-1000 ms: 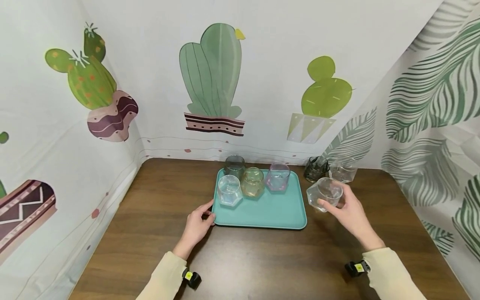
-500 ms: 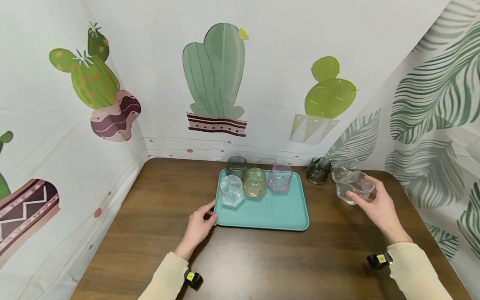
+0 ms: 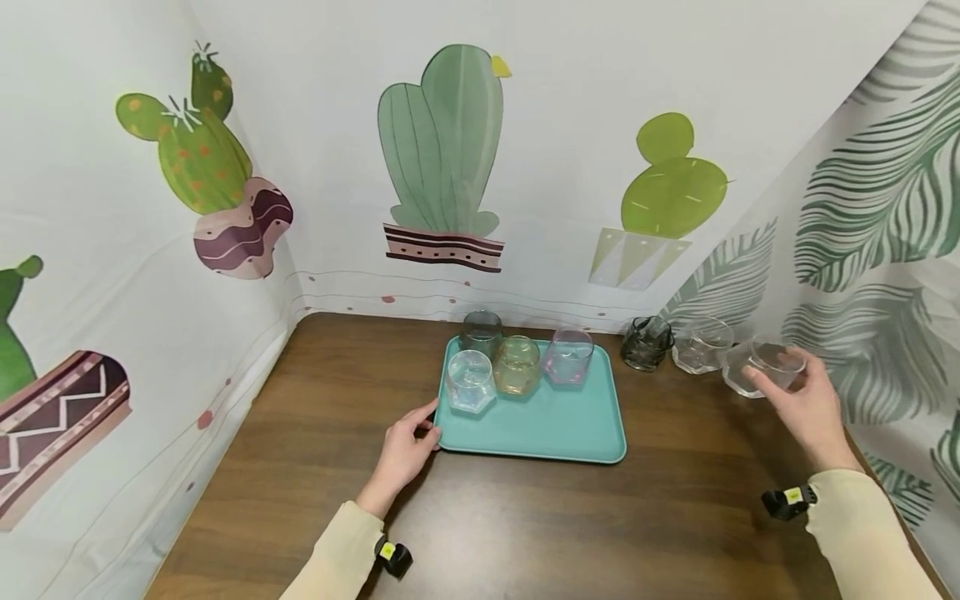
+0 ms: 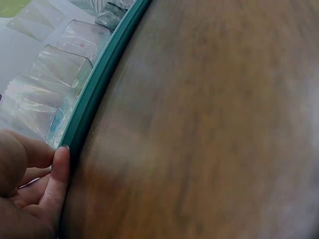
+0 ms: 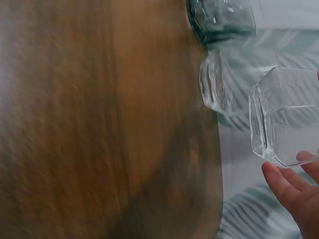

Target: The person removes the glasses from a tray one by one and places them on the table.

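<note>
My right hand [image 3: 798, 404] grips a clear faceted glass [image 3: 761, 366] at the far right of the brown table [image 3: 525, 517], beside another clear glass [image 3: 701, 344] and a dark smoky glass [image 3: 647, 342]. In the right wrist view the held glass [image 5: 286, 117] sits over my fingertips [image 5: 281, 181], with the second clear glass [image 5: 217, 84] and the dark glass [image 5: 222, 20] beyond. My left hand [image 3: 408, 446] holds the front left corner of the teal tray [image 3: 551, 429]; its thumb [image 4: 55, 184] lies on the tray's rim [image 4: 94, 99]. The tray carries an iridescent glass [image 3: 470, 382], an amber glass [image 3: 517, 365], a pink glass [image 3: 569, 356] and a grey-green glass [image 3: 481, 331].
Printed cloth walls with cactus [image 3: 442, 142] and leaf [image 3: 870, 217] patterns close in the table on the left, back and right. Bare tabletop stretches left of the tray and along the near edge.
My right hand has carried the clear glass from beside the tray's right edge out to the far right, past the two glasses standing there. The left hand has stayed on the tray corner.
</note>
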Demonstrator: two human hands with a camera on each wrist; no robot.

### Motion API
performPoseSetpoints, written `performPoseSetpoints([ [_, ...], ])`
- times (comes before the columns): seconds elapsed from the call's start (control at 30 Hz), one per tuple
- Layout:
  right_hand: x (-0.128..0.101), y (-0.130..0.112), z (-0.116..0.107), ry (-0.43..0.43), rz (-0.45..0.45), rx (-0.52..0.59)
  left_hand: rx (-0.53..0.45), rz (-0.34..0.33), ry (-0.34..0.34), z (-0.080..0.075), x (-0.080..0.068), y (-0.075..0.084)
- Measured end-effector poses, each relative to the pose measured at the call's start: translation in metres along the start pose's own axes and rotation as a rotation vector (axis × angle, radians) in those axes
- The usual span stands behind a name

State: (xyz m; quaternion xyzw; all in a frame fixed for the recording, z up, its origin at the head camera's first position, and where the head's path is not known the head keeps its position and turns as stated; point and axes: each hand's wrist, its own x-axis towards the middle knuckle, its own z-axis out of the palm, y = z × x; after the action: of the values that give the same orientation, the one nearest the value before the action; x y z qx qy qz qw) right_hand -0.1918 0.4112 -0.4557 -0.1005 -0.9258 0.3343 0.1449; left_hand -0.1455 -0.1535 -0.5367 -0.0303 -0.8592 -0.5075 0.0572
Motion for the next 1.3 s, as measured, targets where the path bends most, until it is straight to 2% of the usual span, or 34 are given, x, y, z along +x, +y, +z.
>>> performPoseSetpoints([
  [0.4, 0.022, 0.016, -0.008, -0.047, 0.064, -0.035, -0.006, 0.007, -0.003, 0.000, 0.000, 0.000],
  [0.67, 0.039, 0.025, -0.002, -0.008, 0.088, -0.044, -0.009, 0.014, 0.007, 0.000, 0.000, 0.001],
  [0.87, 0.040, 0.030, 0.009, -0.031, 0.150, -0.040, -0.010, 0.004, 0.006, 0.001, -0.002, -0.002],
  [1.1, 0.040, 0.034, 0.019, 0.013, 0.173, -0.020, -0.015, -0.012, 0.002, 0.000, -0.003, 0.001],
  [1.3, 0.042, 0.034, 0.022, 0.002, 0.229, 0.006, -0.017, -0.010, -0.012, 0.000, -0.002, 0.004],
])
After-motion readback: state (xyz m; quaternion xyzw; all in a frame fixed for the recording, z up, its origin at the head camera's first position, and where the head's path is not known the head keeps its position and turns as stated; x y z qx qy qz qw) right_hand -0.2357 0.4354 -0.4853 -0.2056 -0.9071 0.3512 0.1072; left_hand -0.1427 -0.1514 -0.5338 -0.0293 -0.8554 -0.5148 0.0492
